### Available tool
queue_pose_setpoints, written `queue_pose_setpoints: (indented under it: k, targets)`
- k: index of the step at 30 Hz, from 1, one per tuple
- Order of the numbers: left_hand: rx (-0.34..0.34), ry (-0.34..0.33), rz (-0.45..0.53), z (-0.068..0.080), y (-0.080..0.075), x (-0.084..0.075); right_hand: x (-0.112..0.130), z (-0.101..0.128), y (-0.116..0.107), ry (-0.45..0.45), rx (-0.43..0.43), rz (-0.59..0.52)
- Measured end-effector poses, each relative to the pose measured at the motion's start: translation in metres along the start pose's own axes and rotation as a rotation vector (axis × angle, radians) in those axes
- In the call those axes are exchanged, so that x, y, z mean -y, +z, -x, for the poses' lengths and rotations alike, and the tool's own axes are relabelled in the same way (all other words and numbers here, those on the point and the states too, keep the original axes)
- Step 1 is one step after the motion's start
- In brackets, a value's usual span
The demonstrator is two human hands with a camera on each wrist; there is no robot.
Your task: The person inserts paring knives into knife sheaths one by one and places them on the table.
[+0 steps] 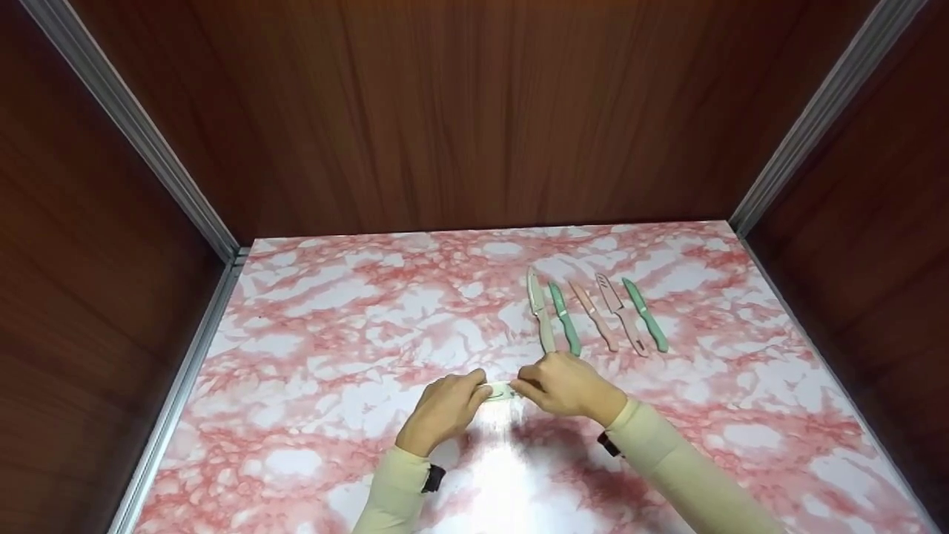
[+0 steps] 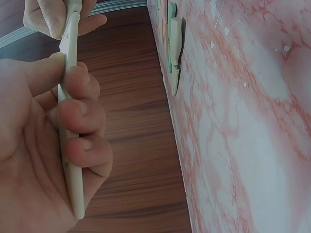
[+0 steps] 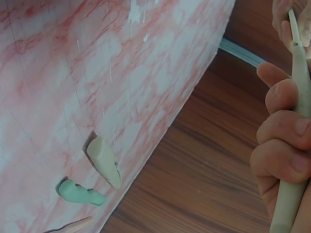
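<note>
A pale cream knife (image 1: 503,391) is held level just above the pink marbled tabletop (image 1: 334,334), between both hands. My left hand (image 1: 465,397) curls its fingers and thumb round the knife's flat end (image 2: 72,145). My right hand (image 1: 535,387) grips the rounded handle end (image 3: 293,194). The two hands almost touch, so only a short piece of the knife shows between them in the head view. I cannot tell whether the flat end is a bare blade or a cover.
Several small knives lie side by side at the back right: a cream one (image 1: 540,315), a green one (image 1: 565,319), two pinkish ones (image 1: 594,317) and a green one (image 1: 646,315). Dark wooden walls with metal corner strips (image 1: 185,193) close in the table.
</note>
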State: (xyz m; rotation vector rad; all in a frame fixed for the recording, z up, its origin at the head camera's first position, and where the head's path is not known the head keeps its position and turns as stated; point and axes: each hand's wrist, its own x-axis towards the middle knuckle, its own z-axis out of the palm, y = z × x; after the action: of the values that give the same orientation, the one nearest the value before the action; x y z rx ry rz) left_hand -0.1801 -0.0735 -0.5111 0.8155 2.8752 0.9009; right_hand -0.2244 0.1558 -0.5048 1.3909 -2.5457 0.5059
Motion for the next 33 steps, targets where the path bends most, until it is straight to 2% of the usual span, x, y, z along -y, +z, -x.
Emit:
queue_pose_setpoints:
  k: [8, 16, 33]
  targets:
    - [-0.004, -0.001, -0.027, -0.0022, 0.0009, -0.0007, -0.0011, -0.0001, -0.0003, 0.007, 0.014, 0.007]
    - [-0.036, 0.036, -0.034, -0.0025, 0.0013, -0.0008, -0.0009, -0.0006, -0.0006, 0.016, 0.015, -0.004]
    - [-0.033, 0.042, -0.063, -0.0046, 0.0024, -0.0019, -0.0009, -0.0016, 0.0005, 0.013, 0.025, 0.016]
